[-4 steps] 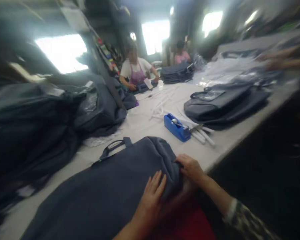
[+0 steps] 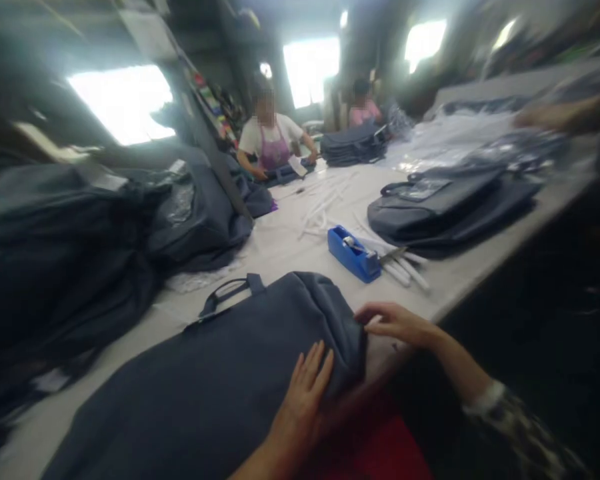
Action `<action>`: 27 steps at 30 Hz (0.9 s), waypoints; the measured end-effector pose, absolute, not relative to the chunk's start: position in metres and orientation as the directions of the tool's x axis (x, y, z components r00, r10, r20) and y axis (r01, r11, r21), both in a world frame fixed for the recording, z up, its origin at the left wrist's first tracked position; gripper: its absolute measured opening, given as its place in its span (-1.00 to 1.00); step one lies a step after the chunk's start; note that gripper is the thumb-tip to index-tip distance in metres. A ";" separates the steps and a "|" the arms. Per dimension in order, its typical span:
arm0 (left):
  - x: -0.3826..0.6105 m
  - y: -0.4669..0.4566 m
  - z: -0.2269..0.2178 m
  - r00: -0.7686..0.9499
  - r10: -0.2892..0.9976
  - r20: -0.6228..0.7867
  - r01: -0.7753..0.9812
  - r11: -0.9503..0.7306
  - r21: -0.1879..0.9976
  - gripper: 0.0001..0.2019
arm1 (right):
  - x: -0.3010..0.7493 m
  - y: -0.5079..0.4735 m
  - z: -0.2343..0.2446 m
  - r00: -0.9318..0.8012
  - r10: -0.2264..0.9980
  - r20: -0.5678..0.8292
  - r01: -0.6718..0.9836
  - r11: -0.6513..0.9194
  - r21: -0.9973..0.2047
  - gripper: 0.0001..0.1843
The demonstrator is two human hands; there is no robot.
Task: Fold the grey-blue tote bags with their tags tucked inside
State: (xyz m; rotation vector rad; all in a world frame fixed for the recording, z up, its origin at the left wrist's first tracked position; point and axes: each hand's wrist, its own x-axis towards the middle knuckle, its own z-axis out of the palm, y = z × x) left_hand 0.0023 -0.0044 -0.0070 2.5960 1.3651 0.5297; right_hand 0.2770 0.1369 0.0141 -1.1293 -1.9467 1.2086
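Observation:
A dark blue-grey fabric bag (image 2: 220, 360) lies flat on the table in front of me, its carry handle (image 2: 233, 291) pointing to the far side. My left hand (image 2: 303, 393) rests flat on the bag near its right end, fingers stretched out. At the bag's right end, my right hand (image 2: 397, 322) has its fingertips by the edge. A gap shows between thumb and fingers there, and nothing is visible in that hand. Beyond it stands a blue tape dispenser (image 2: 353, 255), with white tubes (image 2: 403, 272) and what looks like a scissors blade (image 2: 394, 254) beside it.
Dark bags (image 2: 200, 220) are heaped on the left, near a slanted post (image 2: 215, 160). More bags (image 2: 450, 207) lie stacked at right, before clear plastic (image 2: 460, 137). A co-worker in an apron (image 2: 275, 147) handles a bag across the table (image 2: 290, 233). Another person's arm (image 2: 555, 117) reaches in.
My right hand has drawn slightly rightward from the bag's corner, and its thumb and fingers have parted. My left hand stays in place. The arm at far right has shifted.

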 end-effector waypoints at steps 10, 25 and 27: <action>0.002 -0.005 -0.010 0.532 0.800 0.276 0.765 -0.594 0.248 -0.15 | 0.195 0.216 0.006 -0.251 0.968 -0.001 0.610 0.157 -0.777 -0.46; -0.010 -0.002 -0.024 0.603 0.689 0.401 0.715 -0.690 0.110 -0.35 | 0.187 0.234 -0.010 -0.271 0.956 0.116 0.756 0.286 -0.588 -0.70; -0.013 0.002 -0.028 0.611 0.649 0.452 0.714 -0.699 0.039 -0.33 | 0.189 0.230 -0.010 -0.305 0.945 0.116 0.793 0.319 -0.519 -0.69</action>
